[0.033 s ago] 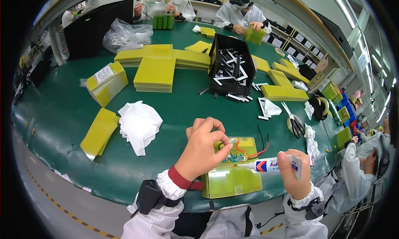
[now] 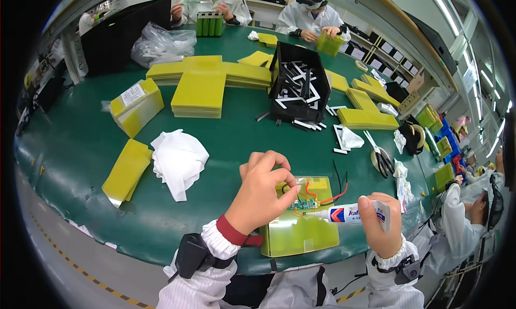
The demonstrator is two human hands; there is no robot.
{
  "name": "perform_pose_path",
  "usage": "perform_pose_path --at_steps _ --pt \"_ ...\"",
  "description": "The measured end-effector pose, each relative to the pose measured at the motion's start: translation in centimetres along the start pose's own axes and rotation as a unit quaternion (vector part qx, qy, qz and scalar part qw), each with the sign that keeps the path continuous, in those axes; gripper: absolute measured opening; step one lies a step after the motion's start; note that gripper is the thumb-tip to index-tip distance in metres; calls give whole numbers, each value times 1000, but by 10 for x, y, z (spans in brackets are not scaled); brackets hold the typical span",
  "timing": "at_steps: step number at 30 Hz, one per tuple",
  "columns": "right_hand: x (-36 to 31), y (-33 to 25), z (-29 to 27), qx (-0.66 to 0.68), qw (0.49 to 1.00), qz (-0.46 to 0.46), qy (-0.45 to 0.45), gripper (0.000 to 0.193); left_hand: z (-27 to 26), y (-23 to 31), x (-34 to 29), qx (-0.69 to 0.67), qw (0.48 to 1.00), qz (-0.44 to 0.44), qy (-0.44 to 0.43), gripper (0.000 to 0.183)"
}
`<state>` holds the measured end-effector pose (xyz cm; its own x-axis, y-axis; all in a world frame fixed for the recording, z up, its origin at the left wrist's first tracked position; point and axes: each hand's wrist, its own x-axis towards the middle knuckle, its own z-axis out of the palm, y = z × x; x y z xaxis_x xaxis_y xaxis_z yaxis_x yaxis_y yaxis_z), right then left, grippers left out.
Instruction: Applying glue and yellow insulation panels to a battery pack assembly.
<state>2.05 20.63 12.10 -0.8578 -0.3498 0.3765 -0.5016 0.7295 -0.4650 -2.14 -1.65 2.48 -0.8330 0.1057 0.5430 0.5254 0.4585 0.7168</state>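
Note:
A yellow-green block-shaped pack [image 2: 300, 239] lies at the table's near edge, with a small green circuit board [image 2: 303, 204] on top. Red wires [image 2: 336, 197] and black wires run from the board. My left hand [image 2: 264, 188] hovers over the board's left side, thumb and index finger pinched on a thin black wire [image 2: 300, 197] beside it. In my right hand [image 2: 380, 225] is a white glue tube [image 2: 346, 214] with blue and red print, held nearly level. Its nozzle [image 2: 316, 215] points left and meets the board's lower edge; whether it touches I cannot tell.
White cloths [image 2: 180, 161] and yellow sheets [image 2: 127, 172] lie left. Stacked yellow boards [image 2: 199, 94] and a black bin [image 2: 300, 83] of strips stand beyond. Scissors [image 2: 380, 155] and tape rolls lie right. Two people [image 2: 312, 21] work across the table, others at right.
My hands, the tube and the pack hold their places. Across the table, a person's clear piece has lifted off the green cells. The view has shifted very slightly.

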Motion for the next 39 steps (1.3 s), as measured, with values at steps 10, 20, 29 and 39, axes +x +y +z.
perform_pose_path --at_steps 10,20,29,39 --pt "9 -1 6 -40 998 -36 -21 33 2 0 0 8 1000 -3 7 9" --pt "37 -6 10 -92 980 -146 -97 31 -1 0 0 17 1000 0 4 10" --pt "30 -2 57 290 954 -73 -8 26 0 -1 1 3 1000 -2 -3 10" --pt "32 -2 69 501 856 -2 -123 60 0 -2 -1 -1 1000 -10 -7 9"
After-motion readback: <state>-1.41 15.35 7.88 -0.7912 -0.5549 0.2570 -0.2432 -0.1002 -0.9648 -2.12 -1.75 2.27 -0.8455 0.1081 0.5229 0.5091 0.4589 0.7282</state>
